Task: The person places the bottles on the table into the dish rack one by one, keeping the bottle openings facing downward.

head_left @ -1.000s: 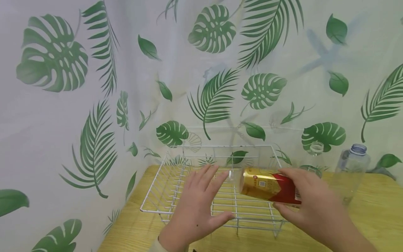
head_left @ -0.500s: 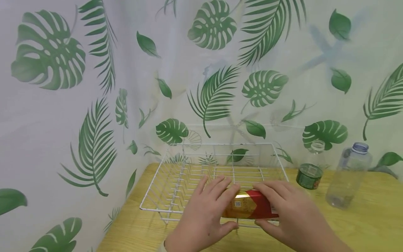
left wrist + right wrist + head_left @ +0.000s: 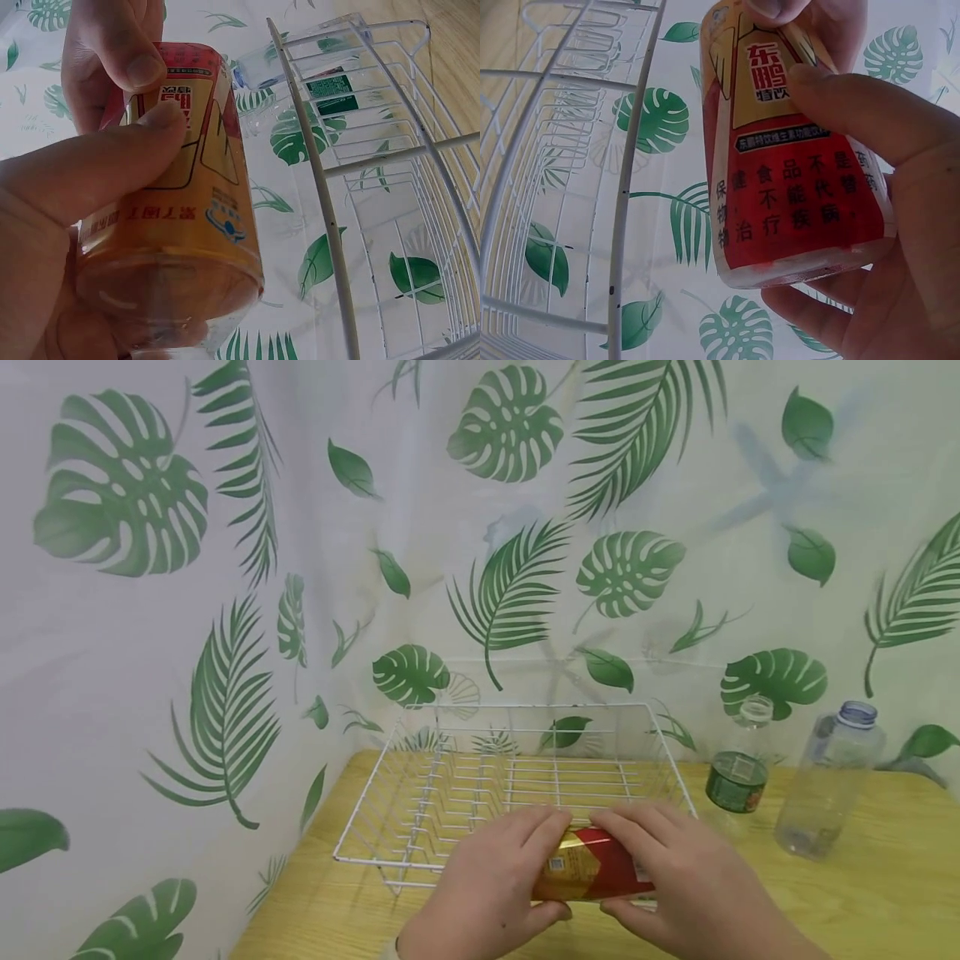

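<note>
Left hand [image 3: 487,881] and right hand [image 3: 681,872] grip 1 red-and-gold bottle [image 3: 592,867], fingers curled round it.

red-gold bottle [image 3: 592,864]: 1 | hands [image 3: 491,877] [image 3: 690,872]: 2 | wire basket [image 3: 321,180]: 1 | transparent bottles [image 3: 737,782] [image 3: 828,785]: 2 | table [image 3: 885,881]: 1

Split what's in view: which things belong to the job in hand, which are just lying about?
In the job:
gold-and-red bottle
left hand and right hand, both gripping it

Apparently just lying about:
green-labelled bottle
clear bottle with blue neck
white wire rack, gripped by neither hand, though it may matter
</note>
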Motion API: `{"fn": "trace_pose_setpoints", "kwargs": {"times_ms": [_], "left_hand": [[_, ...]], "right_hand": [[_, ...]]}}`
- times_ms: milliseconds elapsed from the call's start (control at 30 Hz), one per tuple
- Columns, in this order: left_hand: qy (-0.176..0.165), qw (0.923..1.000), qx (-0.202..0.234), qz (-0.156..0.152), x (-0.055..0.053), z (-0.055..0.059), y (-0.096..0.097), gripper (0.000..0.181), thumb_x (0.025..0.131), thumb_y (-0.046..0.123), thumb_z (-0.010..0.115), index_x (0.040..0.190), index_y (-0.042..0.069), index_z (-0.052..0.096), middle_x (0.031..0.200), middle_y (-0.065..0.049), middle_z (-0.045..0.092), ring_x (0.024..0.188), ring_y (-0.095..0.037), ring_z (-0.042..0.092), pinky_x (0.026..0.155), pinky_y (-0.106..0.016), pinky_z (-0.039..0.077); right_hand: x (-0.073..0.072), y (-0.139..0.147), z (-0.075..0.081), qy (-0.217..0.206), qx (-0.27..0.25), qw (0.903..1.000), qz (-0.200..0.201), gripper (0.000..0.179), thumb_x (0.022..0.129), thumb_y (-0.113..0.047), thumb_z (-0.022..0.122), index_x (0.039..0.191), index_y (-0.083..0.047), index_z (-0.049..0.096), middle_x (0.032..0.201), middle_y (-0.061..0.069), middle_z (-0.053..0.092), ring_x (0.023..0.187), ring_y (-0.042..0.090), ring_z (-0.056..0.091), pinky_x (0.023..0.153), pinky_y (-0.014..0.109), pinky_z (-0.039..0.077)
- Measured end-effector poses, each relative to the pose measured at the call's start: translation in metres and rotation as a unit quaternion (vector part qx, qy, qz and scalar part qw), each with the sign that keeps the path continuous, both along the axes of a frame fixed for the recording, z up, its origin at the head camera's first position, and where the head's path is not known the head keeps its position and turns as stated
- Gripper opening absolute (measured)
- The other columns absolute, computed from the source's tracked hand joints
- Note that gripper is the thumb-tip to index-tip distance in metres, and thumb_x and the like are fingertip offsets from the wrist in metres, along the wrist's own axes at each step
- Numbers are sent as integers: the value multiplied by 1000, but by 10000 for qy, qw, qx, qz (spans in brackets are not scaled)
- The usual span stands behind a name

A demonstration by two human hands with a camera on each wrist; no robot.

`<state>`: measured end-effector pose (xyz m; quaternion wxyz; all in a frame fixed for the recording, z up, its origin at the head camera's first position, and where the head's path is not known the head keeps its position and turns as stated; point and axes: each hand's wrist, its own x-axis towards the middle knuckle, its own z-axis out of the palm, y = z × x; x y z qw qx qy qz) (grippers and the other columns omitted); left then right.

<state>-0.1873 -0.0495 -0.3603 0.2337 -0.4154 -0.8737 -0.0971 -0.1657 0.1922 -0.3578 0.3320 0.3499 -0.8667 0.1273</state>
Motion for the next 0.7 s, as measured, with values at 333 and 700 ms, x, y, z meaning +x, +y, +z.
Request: {"fn": "trace_pose_setpoints", "kwargs": {"times_ms": [333, 700], "left_hand": [[60, 9999, -64, -67, 2, -2, 4, 84, 75, 48, 88, 141, 14, 49, 130, 3, 62, 115, -10, 62, 93, -25, 53], [-11, 9999, -143, -14, 3, -5, 3, 78, 77, 50, 86, 138, 15, 52, 128, 5, 64, 111, -8, 63, 88, -23, 55]], "right_hand": [[2, 2, 1, -26, 158, 9999, 62, 75, 73, -57, 86, 132, -16, 65, 120, -9, 64, 101, 14, 62, 77, 40, 59], [3, 2, -1, -232, 266, 9994, -42, 77, 72, -59, 86, 134, -19, 64, 123, -11, 62, 105, 12, 61, 79, 39, 59]]}}
